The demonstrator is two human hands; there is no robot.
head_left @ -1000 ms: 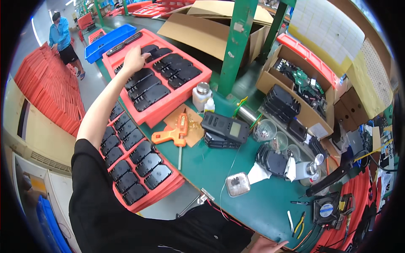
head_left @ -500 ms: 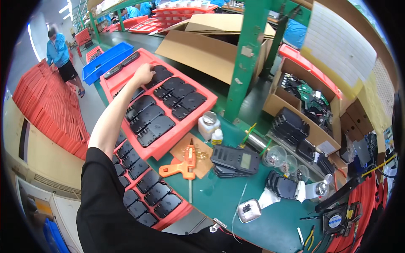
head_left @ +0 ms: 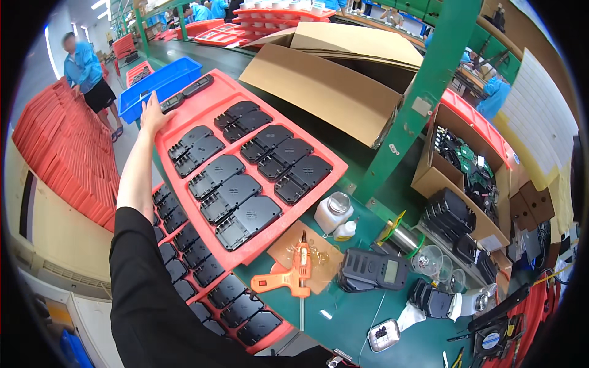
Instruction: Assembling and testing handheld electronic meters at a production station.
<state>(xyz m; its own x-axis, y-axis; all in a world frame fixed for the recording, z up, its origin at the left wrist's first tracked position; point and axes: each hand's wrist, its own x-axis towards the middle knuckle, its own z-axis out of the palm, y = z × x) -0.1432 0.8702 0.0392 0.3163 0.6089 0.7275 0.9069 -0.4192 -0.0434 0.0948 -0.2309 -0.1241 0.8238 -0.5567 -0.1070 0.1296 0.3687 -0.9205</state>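
Note:
My left hand (head_left: 154, 115) reaches to the far left corner of a red tray (head_left: 323, 154). Its thumb and fingers are spread, with no object visible between them. Beside the fingertips lies a dark handheld device (head_left: 172, 103), end to end with another handheld device (head_left: 198, 86) in the tray's slot. Whether the fingers touch the nearer device or the blue bin (head_left: 161, 82) just beyond, I cannot tell. Black plastic housings (head_left: 248, 218) lie in rows in the tray's compartments. My right hand is out of view.
Below lies another red tray of black housings (head_left: 257, 327). An orange glue gun (head_left: 300, 264), white bottle (head_left: 334, 211) and grey handheld device (head_left: 374, 270) sit on the green bench. Behind are cardboard boxes (head_left: 319, 86) and a green post (head_left: 411, 104). A person (head_left: 86, 70) stands far left.
My left hand has left the black housings at the tray's far side and moved left to the corner by the blue bin. The whole view has shifted, so the bench things appear farther right.

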